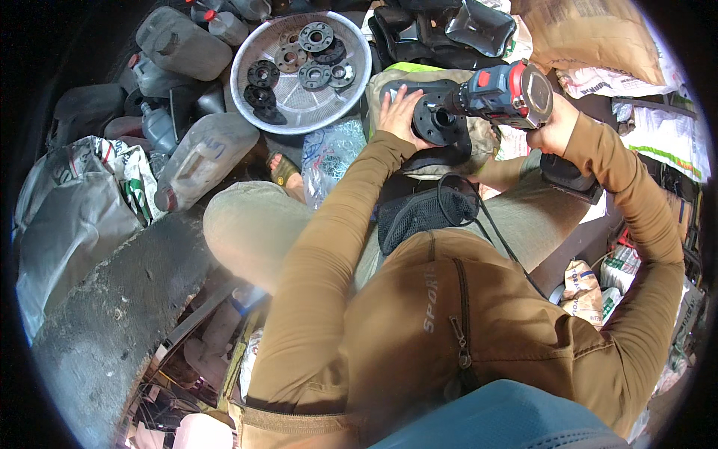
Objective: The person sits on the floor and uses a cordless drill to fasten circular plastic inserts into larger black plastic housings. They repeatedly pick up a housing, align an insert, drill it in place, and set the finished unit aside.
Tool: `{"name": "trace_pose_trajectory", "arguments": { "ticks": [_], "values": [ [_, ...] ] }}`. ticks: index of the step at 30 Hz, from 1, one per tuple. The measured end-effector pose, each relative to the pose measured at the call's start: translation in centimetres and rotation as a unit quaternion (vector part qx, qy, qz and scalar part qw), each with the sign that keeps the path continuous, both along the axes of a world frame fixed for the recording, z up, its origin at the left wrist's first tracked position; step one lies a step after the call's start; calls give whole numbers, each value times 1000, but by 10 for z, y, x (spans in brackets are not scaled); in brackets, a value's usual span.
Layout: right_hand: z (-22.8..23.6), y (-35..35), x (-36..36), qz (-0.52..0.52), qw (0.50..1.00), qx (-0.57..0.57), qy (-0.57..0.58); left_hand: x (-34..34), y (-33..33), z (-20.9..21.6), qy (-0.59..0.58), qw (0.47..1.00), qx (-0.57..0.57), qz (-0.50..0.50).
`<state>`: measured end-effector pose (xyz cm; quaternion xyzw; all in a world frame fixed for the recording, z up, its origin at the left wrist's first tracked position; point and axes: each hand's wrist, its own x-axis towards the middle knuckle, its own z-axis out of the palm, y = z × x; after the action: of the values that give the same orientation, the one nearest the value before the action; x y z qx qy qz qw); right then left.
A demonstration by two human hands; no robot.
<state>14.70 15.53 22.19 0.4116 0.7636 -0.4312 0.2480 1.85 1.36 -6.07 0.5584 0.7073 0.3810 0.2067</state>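
Note:
My right hand is wrapped round the handle of a blue and red cordless drill. The drill lies nearly level, its black chuck pointing left, close over a round black flange with holes around a raised centre. My left hand grips the flange at its left edge, fingers reaching over the far side. Under the flange is a dark, rounded block, resting on a pale cloth-like bundle in front of my lap. The chuck hides part of the flange, so I cannot tell whether a bit touches it.
Beyond my left arm stands a white mesh basket holding several grey and black flanges. Plastic jugs and a clear container crowd the left. Black plastic pieces lie at the far side; sacks lie far right.

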Motion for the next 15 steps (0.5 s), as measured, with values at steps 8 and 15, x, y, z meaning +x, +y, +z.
{"name": "trace_pose_trajectory", "arguments": {
  "ticks": [8,15],
  "values": [
    [-29,21,-4,125,989,46,67,2,3,-8,-2,999,36,18],
    [-16,15,-22,116,991,56,19,0,0,-6,-7,999,47,21]
  ]
}}
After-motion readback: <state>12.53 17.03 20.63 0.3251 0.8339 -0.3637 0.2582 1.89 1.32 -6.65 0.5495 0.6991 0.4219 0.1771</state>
